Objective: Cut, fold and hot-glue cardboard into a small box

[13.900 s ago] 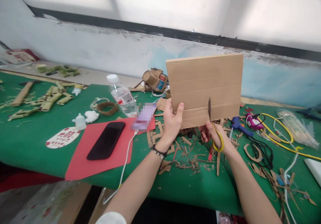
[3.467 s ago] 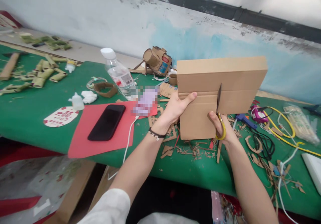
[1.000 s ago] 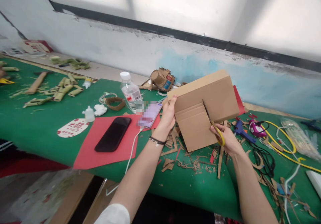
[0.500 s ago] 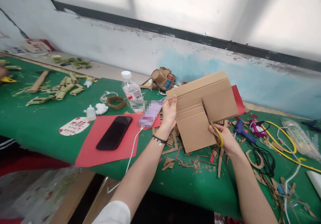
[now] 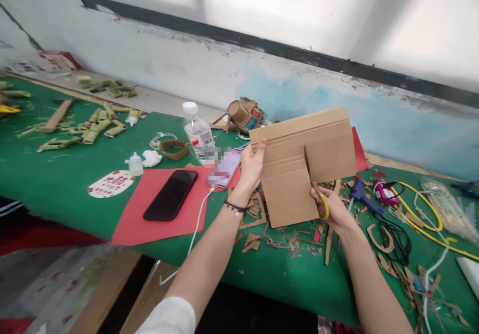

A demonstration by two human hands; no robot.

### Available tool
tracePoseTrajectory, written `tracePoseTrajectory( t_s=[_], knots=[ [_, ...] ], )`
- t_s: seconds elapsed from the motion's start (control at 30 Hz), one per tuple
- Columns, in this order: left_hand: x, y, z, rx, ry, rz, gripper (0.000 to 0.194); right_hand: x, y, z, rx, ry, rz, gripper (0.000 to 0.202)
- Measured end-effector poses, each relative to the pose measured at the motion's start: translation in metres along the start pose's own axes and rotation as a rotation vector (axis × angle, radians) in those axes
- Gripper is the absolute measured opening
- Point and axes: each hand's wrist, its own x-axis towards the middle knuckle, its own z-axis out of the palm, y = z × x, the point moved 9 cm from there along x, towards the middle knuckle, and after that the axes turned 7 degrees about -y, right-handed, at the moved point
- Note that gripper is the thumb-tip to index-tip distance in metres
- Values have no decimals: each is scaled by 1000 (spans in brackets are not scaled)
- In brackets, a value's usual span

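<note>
My left hand (image 5: 253,163) grips the left edge of a creased sheet of brown cardboard (image 5: 288,194), thumb on the front face, the other fingers hidden behind. The sheet is held up, tilted, over the table. My right hand (image 5: 333,206) is closed around the yellow handle of a pair of scissors (image 5: 321,200). Their dark blade lies in a slit that runs upward from the sheet's lower edge to about its middle. Cardboard scraps (image 5: 252,242) lie on the green table (image 5: 292,284) beneath.
Left of the sheet are a charging phone (image 5: 228,167), a black phone (image 5: 170,195) on red paper (image 5: 127,224) and a water bottle (image 5: 198,137). A blue glue gun (image 5: 364,196), cables and a bag of sticks (image 5: 449,211) lie right. Bamboo pieces (image 5: 98,127) and a hammer (image 5: 60,114) sit far left.
The cardboard has turned slightly, its lower part swinging left. My right hand and the scissors have shifted a little left with it. My left hand keeps its grip.
</note>
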Motion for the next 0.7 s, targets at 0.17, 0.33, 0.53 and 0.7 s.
tracePoseTrajectory(
  t_s=[0.17,0.33,0.53,0.7],
  knots=[
    [0,9,-3,58,16,16,58,0,4,3,-30,0,20,60],
    [-9,7,16,-14,-104,-14,62,-5,-9,-17,-231,82,-54,56],
    [-23,-8,39,-198,-227,-158,66,-11,-20,-25,-277,78,-99,46],
    [-2,8,0,-159,47,-3,74,-13,-17,-20,-348,-65,7,51]
  ],
)
